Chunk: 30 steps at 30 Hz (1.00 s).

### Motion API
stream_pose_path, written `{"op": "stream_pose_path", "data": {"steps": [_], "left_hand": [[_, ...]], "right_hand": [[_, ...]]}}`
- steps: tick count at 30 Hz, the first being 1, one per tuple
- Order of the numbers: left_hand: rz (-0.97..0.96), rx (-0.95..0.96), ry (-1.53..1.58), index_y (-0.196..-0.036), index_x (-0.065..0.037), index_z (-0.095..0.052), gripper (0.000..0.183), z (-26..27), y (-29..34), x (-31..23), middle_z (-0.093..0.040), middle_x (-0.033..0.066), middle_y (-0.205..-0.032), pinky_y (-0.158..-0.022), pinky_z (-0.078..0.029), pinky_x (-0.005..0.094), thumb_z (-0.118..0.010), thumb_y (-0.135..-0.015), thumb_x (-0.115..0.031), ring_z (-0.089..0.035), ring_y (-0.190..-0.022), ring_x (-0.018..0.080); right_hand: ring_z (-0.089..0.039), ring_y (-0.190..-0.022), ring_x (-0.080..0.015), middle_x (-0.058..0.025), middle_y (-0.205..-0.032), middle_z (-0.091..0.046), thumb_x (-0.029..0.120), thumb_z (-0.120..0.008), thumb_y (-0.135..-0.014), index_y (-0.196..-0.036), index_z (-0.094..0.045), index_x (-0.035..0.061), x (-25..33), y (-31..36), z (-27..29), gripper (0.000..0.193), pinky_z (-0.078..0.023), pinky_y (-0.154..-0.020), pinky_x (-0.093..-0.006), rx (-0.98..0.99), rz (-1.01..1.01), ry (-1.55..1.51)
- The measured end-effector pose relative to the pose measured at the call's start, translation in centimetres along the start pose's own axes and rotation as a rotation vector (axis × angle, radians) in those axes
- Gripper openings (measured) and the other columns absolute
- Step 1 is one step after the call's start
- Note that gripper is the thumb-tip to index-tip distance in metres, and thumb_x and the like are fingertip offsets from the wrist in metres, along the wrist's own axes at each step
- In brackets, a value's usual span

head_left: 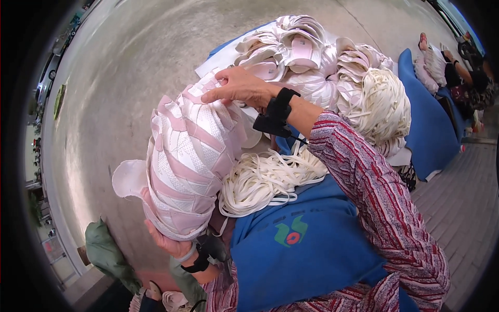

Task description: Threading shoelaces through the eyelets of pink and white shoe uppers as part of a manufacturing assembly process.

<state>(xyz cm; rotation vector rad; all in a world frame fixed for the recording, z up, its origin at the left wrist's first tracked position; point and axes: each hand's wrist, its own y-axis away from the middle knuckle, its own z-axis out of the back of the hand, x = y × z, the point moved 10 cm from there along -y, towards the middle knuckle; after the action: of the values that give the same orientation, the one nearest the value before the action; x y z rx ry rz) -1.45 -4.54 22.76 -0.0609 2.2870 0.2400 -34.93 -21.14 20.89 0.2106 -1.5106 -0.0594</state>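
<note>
A thick stack of white and pink shoe uppers (189, 151), nested into one another, stands before me on the left. My left hand (165, 240) supports its near, lower end, fingers curled around the side and partly hidden behind it. At the far, upper end my right hand (234, 87) grips the stack's edge with thumb and fingers. A pale flap (130, 178) sticks out from the stack's left side. Cream flat shoelaces (270, 179) lie in a loose heap on my blue apron (322, 244), just right of the stack.
Beyond my hands, more stacked uppers (303, 52) are piled on a white sheet. A big bunch of cream laces (385, 101) hangs over the pile's right side. Blue sheeting (426, 125) stands farther right, near another person (470, 78). Green cloth (106, 249) is at lower left.
</note>
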Motion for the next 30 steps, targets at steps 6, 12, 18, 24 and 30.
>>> {"op": "stream_pose_path", "data": {"steps": [6, 12, 18, 24, 30], "left_hand": [[-0.006, -0.131, -0.106, -0.146, -0.002, -0.033, 0.060, 4.4, 0.9, -1.7, -0.036, 0.0118, -0.150, -0.112, -0.029, 0.0428, -0.045, -0.099, -0.038, -0.038, -0.135, 0.0276], [-0.587, 0.348, -1.469, -0.141, 0.003, -0.037, 0.065, 1.6, 5.0, -6.0, -0.040, 0.0197, -0.145, -0.110, -0.031, 0.0472, -0.048, -0.096, -0.042, -0.038, -0.135, 0.0323], [-0.289, -0.522, -0.615, -0.142, 0.002, -0.036, 0.069, 7.3, 5.2, -5.3, -0.045, 0.0203, -0.141, -0.106, -0.037, 0.0438, -0.056, -0.092, -0.040, -0.044, -0.129, 0.0311], [-0.233, 0.100, -0.638, -0.105, 0.000, -0.051, 0.025, -8.0, 2.0, 1.2, -0.057, 0.0062, -0.099, -0.087, -0.043, 0.0296, -0.063, -0.088, -0.016, -0.053, -0.092, 0.0125], [-0.259, 0.162, -0.802, -0.105, 0.000, -0.052, 0.021, -14.9, 0.1, 3.8, -0.057, 0.0057, -0.099, -0.082, -0.043, 0.0271, -0.062, -0.092, -0.012, -0.052, -0.090, 0.0110]], "right_hand": [[-0.056, -0.076, -0.0217, -0.0136, -0.084, -0.056, 0.043, -0.083, -0.055, -0.086, -0.059, -0.0084, 2.4, 0.6, -2.6, 0.065, -0.049, -0.065, -0.0320, 0.103, 0.032, -0.110], [-0.063, -0.094, -0.0397, -0.0322, -0.098, -0.062, 0.044, -0.076, -0.056, -0.097, -0.060, -0.0146, 8.1, 2.0, -7.8, 0.073, -0.050, -0.083, -0.0377, 0.154, 0.281, 0.109], [-0.062, -0.090, -0.0228, -0.0220, -0.103, -0.060, 0.037, -0.080, -0.058, -0.119, -0.052, -0.0164, 1.0, 0.2, -5.5, 0.086, -0.052, -0.073, -0.0297, 0.156, 0.060, -0.069], [-0.063, -0.088, -0.0241, -0.0222, -0.106, -0.062, 0.039, -0.075, -0.069, -0.120, -0.053, -0.0146, -8.8, -0.7, -0.3, 0.078, -0.053, -0.070, -0.0324, 0.046, -0.191, -0.040], [-0.059, -0.091, -0.0161, -0.0083, -0.100, -0.063, 0.028, -0.056, -0.091, -0.116, -0.061, -0.0022, -0.3, 4.2, 3.6, 0.040, -0.048, -0.081, -0.0308, -0.070, 0.120, 0.385]]}}
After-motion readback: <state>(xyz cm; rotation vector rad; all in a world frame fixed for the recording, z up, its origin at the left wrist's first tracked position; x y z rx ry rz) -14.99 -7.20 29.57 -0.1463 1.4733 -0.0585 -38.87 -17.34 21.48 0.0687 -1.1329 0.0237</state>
